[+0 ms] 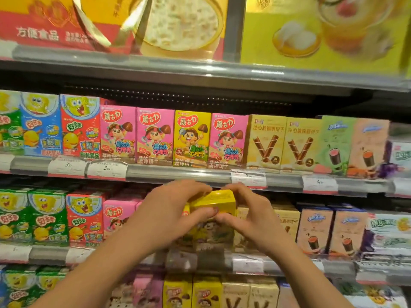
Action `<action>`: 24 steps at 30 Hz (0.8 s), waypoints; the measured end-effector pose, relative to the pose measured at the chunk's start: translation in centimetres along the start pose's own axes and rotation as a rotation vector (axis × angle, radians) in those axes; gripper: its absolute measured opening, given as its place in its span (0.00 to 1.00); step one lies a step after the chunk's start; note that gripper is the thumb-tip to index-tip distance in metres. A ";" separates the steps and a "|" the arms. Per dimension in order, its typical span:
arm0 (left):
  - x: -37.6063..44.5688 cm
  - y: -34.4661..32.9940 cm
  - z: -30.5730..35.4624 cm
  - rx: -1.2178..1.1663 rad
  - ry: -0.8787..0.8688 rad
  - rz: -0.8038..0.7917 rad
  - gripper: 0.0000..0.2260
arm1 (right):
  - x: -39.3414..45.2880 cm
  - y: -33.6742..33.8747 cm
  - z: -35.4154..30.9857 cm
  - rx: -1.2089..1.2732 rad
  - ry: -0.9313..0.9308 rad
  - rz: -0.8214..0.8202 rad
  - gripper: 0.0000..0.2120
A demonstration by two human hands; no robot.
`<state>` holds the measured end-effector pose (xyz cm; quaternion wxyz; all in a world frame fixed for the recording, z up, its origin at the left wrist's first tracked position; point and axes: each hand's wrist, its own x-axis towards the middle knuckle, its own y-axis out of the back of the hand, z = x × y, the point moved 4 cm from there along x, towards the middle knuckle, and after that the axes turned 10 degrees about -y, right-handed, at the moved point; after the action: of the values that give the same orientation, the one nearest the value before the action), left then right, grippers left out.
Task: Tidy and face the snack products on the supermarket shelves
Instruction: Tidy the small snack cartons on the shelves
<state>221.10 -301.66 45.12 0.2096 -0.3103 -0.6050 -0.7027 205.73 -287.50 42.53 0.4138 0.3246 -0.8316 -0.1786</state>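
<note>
Both hands meet on a yellow snack box point(213, 202) at the front of the second shelf point(284, 263) from the bottom of the view — the left hand point(175, 212) curls round its left side with the thumb on the front face, and the right hand point(246, 215) grips its right side the same way, fingers hooked over the top edge. The box stands roughly upright between a pink mushroom-biscuit box point(116, 216) on its left and cream wafer-stick boxes point(287, 221) on its right. The shelf above holds a faced row: three pink boxes point(153, 135) with one yellow box point(192, 137) among them, then two wafer-stick boxes point(282, 143). The held box's lower front is blurred and partly covered by thumbs — its print cannot be read. Price tags point(106, 170) are mostly illegible, and the lowest shelf's boxes point(206, 292) are cut off by the frame.
</note>
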 end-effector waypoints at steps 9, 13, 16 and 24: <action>8.8 2.2 0.0 0.353 -0.259 0.338 0.15 | 4.2 7.6 2.6 0.095 -0.146 -0.054 0.19; 13.1 2.5 -0.7 0.481 -0.197 0.368 0.21 | 4.6 7.5 3.3 0.119 -0.151 -0.050 0.19; 15.3 2.5 -1.2 0.571 -0.102 0.272 0.27 | 4.6 7.6 3.7 0.156 -0.133 -0.038 0.18; 16.3 2.3 -0.8 0.579 -0.097 0.263 0.15 | 4.7 7.6 4.1 0.185 -0.122 -0.033 0.18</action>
<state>210.77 -301.56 57.98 0.3491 -0.3465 -0.7438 -0.4525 197.38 -285.08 47.12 0.3274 0.3636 -0.8628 -0.1272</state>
